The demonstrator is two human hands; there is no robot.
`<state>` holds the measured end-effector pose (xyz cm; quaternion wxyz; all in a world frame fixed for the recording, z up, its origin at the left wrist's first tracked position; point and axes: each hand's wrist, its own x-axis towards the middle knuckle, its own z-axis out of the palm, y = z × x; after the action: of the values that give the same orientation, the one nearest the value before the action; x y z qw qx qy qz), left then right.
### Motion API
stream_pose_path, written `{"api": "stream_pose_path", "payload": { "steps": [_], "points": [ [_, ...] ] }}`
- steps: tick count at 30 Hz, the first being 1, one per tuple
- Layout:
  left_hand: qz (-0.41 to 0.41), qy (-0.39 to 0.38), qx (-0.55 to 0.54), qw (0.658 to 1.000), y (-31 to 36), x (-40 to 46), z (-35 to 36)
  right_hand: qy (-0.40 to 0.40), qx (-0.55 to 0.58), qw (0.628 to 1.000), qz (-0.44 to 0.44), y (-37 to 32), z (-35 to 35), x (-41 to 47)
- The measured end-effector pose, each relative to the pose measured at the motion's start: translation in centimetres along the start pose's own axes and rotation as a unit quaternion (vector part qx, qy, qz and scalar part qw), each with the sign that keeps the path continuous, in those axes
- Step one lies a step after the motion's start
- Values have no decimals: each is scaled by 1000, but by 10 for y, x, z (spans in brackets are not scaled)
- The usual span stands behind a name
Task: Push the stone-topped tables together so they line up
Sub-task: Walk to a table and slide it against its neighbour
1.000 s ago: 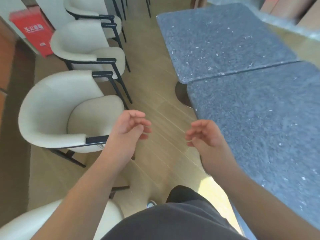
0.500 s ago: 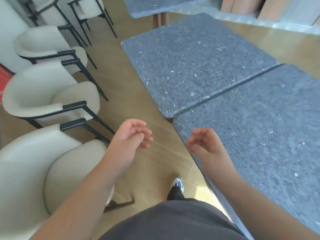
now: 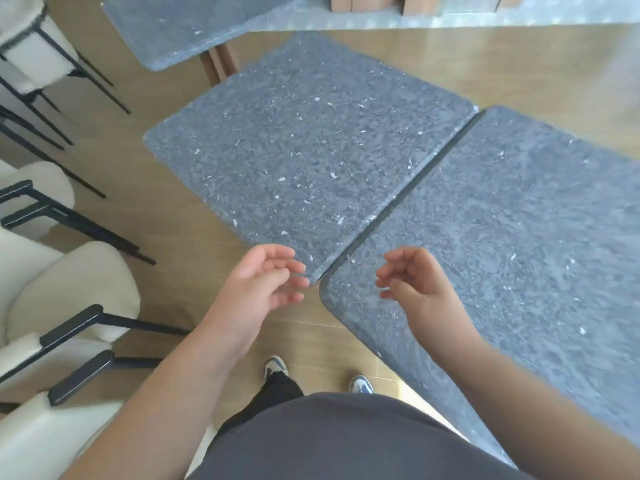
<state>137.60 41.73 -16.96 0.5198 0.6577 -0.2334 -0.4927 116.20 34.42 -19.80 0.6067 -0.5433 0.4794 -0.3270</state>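
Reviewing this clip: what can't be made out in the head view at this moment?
- Right table: far end cut off by the frame edge.
- Bases of the middle table and the right table: hidden under their tops.
- Far table: mostly cut off at the top edge.
- Chairs: cropped at the left, blurred.
- Left hand and right hand: contact with a tabletop unclear.

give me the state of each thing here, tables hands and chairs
middle table: edge to edge with the near table, narrow seam between, near corners not flush
near table: corner sticks out nearer the person
far table: apart
left hand: loosely curled, holding nothing
right hand: loosely curled, holding nothing
cream chairs: left, on the floor
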Motion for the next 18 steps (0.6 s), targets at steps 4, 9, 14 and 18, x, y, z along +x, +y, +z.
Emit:
{"api": "stream_pose_path", "payload": {
  "steps": [4, 9, 14, 18],
  "points": [
    [19, -88, 4, 996, 21, 42, -7, 97, 2, 995, -12, -4, 7, 8],
    [6, -186, 45, 981, 38, 89, -39, 198, 42, 979, -4, -6, 63, 6],
    [-78, -250, 63, 963, 21, 130, -65, 265, 62, 962, 32, 12, 131, -2],
    [-220, -275, 35, 935, -35, 151, -57, 306, 138, 932, 141, 52, 158, 0]
  ]
}}
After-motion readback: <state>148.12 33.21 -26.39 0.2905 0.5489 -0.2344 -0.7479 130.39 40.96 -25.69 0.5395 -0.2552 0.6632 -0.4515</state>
